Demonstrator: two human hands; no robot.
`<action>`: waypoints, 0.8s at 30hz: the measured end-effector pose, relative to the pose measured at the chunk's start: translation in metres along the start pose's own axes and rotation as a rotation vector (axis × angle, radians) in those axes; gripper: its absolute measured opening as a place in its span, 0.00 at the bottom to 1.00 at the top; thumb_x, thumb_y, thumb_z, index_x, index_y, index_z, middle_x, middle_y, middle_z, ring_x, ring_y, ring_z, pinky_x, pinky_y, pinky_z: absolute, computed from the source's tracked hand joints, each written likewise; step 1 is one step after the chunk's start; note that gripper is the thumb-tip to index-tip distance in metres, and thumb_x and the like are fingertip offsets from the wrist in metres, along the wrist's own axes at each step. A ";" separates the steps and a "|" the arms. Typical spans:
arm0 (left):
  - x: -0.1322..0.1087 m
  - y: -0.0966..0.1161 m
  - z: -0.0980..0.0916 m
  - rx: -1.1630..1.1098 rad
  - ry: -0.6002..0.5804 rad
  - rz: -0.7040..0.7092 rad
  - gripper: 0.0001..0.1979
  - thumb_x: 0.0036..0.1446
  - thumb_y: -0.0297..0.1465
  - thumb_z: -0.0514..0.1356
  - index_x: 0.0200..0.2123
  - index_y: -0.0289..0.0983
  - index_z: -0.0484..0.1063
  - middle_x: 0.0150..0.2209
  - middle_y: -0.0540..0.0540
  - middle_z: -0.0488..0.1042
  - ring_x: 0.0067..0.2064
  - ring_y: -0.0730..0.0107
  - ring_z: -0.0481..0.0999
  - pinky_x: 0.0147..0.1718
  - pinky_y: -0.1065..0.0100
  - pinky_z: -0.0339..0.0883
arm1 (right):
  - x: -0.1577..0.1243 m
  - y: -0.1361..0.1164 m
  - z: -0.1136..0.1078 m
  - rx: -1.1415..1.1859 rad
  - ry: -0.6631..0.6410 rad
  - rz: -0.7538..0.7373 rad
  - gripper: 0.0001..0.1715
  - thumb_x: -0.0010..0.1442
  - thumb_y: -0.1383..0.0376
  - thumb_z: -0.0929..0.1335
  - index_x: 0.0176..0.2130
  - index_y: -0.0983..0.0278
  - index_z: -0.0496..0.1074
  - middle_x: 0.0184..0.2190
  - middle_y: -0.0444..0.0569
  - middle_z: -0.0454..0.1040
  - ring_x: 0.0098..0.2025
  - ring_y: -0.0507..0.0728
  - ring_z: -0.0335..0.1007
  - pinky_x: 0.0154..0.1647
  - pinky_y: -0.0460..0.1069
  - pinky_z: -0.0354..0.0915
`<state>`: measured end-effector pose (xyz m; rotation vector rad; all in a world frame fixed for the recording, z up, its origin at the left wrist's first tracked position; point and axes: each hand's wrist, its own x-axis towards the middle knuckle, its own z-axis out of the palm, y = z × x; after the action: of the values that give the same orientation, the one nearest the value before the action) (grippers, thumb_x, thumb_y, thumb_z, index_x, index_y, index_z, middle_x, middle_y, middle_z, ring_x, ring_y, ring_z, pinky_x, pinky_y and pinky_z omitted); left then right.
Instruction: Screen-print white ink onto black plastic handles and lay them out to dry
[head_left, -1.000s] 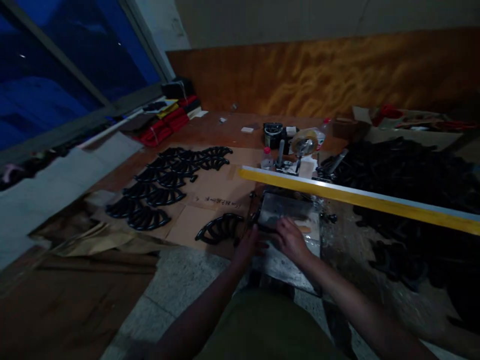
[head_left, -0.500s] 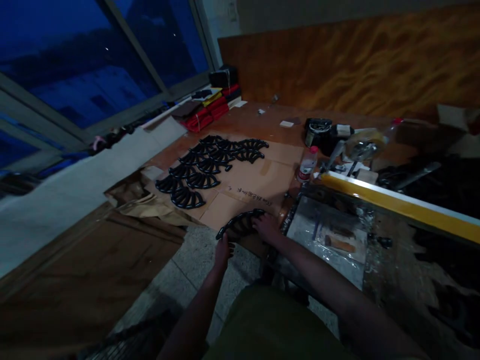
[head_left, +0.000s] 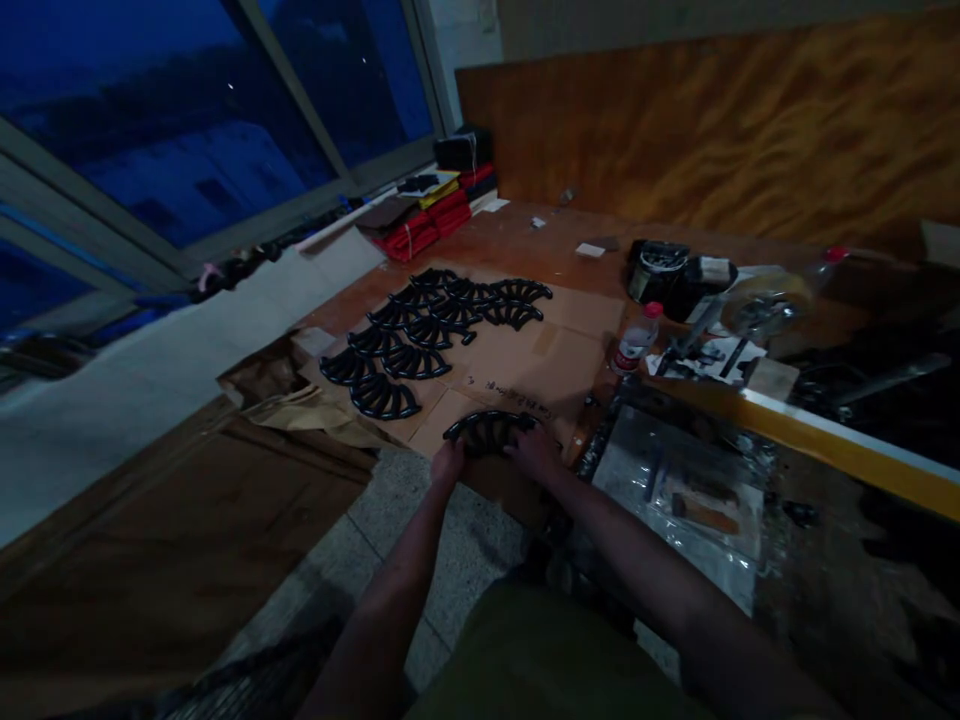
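Observation:
A black fan-shaped part (head_left: pixel 487 429) lies at the near edge of a cardboard sheet (head_left: pixel 517 365). My left hand (head_left: pixel 448 461) grips its left end, fingers closed round it. At its right end my right hand (head_left: pixel 534 451) holds it the same way. Further back on the cardboard lie several more black fan-shaped parts (head_left: pixel 420 335) in overlapping rows. The scene is dim.
To the right stands a metal plate covered in clear plastic (head_left: pixel 679 490) with a yellow bar (head_left: pixel 840 440) across it. Behind it are a small bottle with a red cap (head_left: pixel 636 343), a tape roll (head_left: pixel 765 300) and a dark container (head_left: pixel 658 270). Red and black bundles (head_left: pixel 431 215) sit by the window.
Both hands left the metal plate and went left to the black fan-shaped part. They now hold it by both ends. The view has swung left.

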<state>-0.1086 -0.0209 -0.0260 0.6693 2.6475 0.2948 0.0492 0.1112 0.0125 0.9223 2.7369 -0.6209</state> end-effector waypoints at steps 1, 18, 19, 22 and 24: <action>0.000 0.001 0.000 -0.011 0.012 -0.023 0.23 0.67 0.40 0.43 0.46 0.32 0.72 0.43 0.31 0.79 0.46 0.51 0.80 0.42 0.59 0.70 | -0.001 0.000 0.000 0.001 0.006 0.002 0.26 0.66 0.50 0.64 0.53 0.65 0.73 0.48 0.60 0.77 0.59 0.67 0.60 0.57 0.60 0.55; -0.047 0.074 0.043 0.089 0.177 0.155 0.24 0.63 0.34 0.51 0.60 0.35 0.67 0.64 0.33 0.63 0.65 0.38 0.58 0.58 0.42 0.59 | 0.010 0.004 0.002 0.038 -0.073 -0.038 0.26 0.70 0.53 0.57 0.47 0.64 0.77 0.45 0.56 0.79 0.52 0.62 0.70 0.52 0.54 0.60; -0.046 0.074 0.044 0.099 0.184 0.152 0.23 0.63 0.34 0.50 0.59 0.35 0.68 0.64 0.33 0.63 0.66 0.38 0.58 0.58 0.42 0.59 | 0.011 0.004 0.003 0.049 -0.089 -0.043 0.26 0.70 0.54 0.57 0.48 0.64 0.76 0.46 0.56 0.79 0.51 0.61 0.71 0.53 0.54 0.60; -0.043 0.073 0.044 0.124 0.201 0.156 0.23 0.62 0.33 0.52 0.58 0.35 0.69 0.63 0.32 0.65 0.65 0.38 0.59 0.58 0.41 0.59 | 0.009 0.003 0.003 0.074 -0.092 -0.062 0.22 0.69 0.56 0.60 0.51 0.64 0.74 0.47 0.56 0.78 0.52 0.62 0.70 0.52 0.54 0.61; -0.041 0.069 0.044 0.128 0.200 0.180 0.23 0.61 0.34 0.54 0.58 0.33 0.69 0.62 0.31 0.65 0.65 0.37 0.59 0.58 0.42 0.59 | 0.004 0.004 0.001 0.113 -0.065 -0.084 0.20 0.67 0.57 0.64 0.52 0.64 0.73 0.47 0.55 0.78 0.52 0.63 0.70 0.52 0.54 0.62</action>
<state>-0.0284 0.0229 -0.0319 0.9686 2.8183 0.2555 0.0485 0.1158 0.0087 0.7984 2.7185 -0.8140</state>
